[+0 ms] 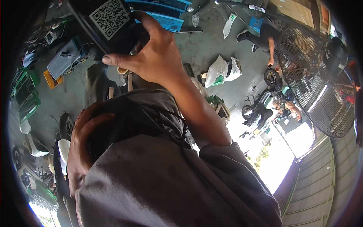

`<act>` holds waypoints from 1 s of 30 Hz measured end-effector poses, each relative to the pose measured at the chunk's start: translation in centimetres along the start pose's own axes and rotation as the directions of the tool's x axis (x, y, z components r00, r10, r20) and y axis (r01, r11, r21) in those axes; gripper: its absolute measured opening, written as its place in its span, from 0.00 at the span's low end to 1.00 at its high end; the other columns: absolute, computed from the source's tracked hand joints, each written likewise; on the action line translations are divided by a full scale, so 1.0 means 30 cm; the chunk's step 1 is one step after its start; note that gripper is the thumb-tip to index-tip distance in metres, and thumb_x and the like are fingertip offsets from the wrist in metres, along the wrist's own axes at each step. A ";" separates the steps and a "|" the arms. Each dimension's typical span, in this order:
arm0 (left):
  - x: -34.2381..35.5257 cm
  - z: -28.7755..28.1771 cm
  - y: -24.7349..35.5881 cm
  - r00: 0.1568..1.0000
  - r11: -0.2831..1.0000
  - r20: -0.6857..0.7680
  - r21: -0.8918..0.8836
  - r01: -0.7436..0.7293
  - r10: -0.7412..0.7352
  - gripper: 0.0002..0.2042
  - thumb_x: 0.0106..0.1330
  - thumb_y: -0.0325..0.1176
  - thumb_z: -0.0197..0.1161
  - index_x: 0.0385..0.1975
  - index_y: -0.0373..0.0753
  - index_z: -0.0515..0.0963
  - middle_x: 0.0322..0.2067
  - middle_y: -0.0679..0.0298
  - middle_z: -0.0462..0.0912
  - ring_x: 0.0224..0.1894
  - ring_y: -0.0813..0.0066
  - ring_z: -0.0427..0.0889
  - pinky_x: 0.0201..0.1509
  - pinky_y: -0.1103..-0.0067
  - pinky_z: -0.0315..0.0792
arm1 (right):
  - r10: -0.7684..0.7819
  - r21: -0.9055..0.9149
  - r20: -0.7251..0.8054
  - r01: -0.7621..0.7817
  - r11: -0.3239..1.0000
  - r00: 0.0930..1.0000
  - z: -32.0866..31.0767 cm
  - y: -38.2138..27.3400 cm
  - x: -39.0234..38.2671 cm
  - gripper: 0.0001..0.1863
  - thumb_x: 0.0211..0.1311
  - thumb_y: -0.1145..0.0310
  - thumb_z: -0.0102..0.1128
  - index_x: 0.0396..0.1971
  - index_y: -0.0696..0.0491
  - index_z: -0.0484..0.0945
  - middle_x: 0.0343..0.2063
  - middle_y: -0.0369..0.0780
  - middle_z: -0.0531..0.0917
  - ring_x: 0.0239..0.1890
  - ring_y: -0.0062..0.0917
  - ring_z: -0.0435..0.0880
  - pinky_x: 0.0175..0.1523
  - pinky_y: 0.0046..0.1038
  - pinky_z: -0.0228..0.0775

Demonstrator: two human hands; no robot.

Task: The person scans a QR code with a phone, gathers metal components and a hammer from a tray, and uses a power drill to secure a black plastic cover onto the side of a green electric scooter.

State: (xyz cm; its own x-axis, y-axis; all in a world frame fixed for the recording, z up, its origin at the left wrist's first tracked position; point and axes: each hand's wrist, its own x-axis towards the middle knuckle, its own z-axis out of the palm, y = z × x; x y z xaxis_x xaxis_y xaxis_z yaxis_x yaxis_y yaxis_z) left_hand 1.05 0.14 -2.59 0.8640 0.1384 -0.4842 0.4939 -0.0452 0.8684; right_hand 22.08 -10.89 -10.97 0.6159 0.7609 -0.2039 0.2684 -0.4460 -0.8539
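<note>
The right hand (159,56) pinches a dark, flat, hard gadget (107,22). Below it, the left hand (80,142) has bent fingers; can't tell if they grip.

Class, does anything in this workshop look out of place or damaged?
Possibly the white-and-green panels and narrow white panel, lying loose on the floor, right of the right hand: they resemble bodywork, yet lie apart from any vehicle. No clear damage shows.

The head view comes from the left of two fisheye cameras worn on the head, looking steeply down over the shirt (151,178), close below the lens. The right hand (160,56), above the shirt in the picture, also sits near. It reaches the floor (245,56) beyond the shirt and the fan (315,87) well to its right.
</note>
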 end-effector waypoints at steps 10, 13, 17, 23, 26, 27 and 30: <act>0.018 -0.011 0.074 0.998 0.999 -0.051 -0.023 0.039 -0.040 0.41 0.25 0.49 0.71 0.48 0.36 0.77 0.56 0.46 0.71 0.58 0.47 0.71 0.62 0.62 0.62 | 0.106 0.194 0.003 -0.105 0.975 0.994 -0.023 0.012 0.021 0.44 0.31 0.50 0.82 0.47 0.62 0.73 0.34 0.46 0.85 0.37 0.34 0.87 0.46 0.33 0.77; -0.011 -0.016 -0.017 1.000 1.000 -0.007 0.008 0.016 -0.016 0.41 0.24 0.50 0.70 0.47 0.36 0.78 0.56 0.46 0.71 0.57 0.47 0.71 0.62 0.62 0.62 | 0.057 0.188 -0.005 -0.055 0.981 0.998 -0.006 -0.008 0.028 0.45 0.31 0.50 0.82 0.48 0.62 0.72 0.34 0.46 0.85 0.38 0.34 0.87 0.45 0.32 0.77; -0.016 -0.009 -0.074 0.999 1.000 0.034 0.019 0.006 -0.007 0.41 0.24 0.50 0.70 0.47 0.36 0.78 0.56 0.46 0.71 0.58 0.47 0.71 0.62 0.61 0.62 | 0.081 0.175 0.023 -0.084 0.981 0.996 -0.001 -0.009 0.017 0.44 0.31 0.52 0.82 0.48 0.62 0.72 0.34 0.46 0.85 0.38 0.35 0.87 0.45 0.31 0.78; -0.023 -0.001 -0.043 0.998 0.997 0.025 0.042 0.065 -0.066 0.41 0.23 0.50 0.70 0.47 0.37 0.78 0.56 0.46 0.71 0.58 0.46 0.71 0.62 0.60 0.61 | 0.055 0.173 0.041 -0.061 0.983 0.998 0.009 -0.014 0.008 0.43 0.32 0.53 0.82 0.48 0.61 0.71 0.35 0.46 0.85 0.38 0.34 0.87 0.45 0.31 0.78; -0.031 -0.002 -0.065 0.998 0.999 0.033 0.014 0.047 -0.048 0.42 0.23 0.49 0.70 0.47 0.37 0.78 0.56 0.46 0.71 0.58 0.46 0.71 0.63 0.60 0.61 | 0.050 0.165 0.045 -0.057 0.985 0.998 0.010 -0.015 0.007 0.43 0.32 0.53 0.82 0.48 0.61 0.71 0.35 0.46 0.85 0.39 0.34 0.87 0.45 0.32 0.78; -0.033 0.000 -0.071 0.999 0.999 0.030 0.015 0.037 -0.038 0.42 0.23 0.49 0.70 0.47 0.37 0.78 0.56 0.46 0.71 0.58 0.46 0.71 0.63 0.60 0.61 | 0.050 0.162 0.047 -0.057 0.985 0.998 0.009 -0.015 0.007 0.44 0.32 0.52 0.82 0.48 0.62 0.71 0.35 0.46 0.85 0.39 0.34 0.87 0.45 0.32 0.78; -0.038 0.009 -0.072 1.000 0.999 0.006 0.029 0.019 -0.019 0.42 0.22 0.50 0.70 0.47 0.36 0.78 0.56 0.46 0.71 0.58 0.46 0.71 0.62 0.60 0.61 | 0.047 0.137 0.042 -0.052 0.989 0.998 0.010 -0.003 0.006 0.46 0.31 0.51 0.82 0.50 0.63 0.70 0.35 0.47 0.85 0.39 0.35 0.86 0.46 0.32 0.78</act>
State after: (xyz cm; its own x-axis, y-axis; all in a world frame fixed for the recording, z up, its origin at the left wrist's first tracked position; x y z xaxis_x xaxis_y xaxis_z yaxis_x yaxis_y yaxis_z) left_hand -0.97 -0.18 -3.95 0.8551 0.1337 -0.5010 0.5126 -0.0717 0.8556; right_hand 21.94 -10.58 -11.07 0.5958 0.7587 -0.2636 0.1316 -0.4160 -0.8998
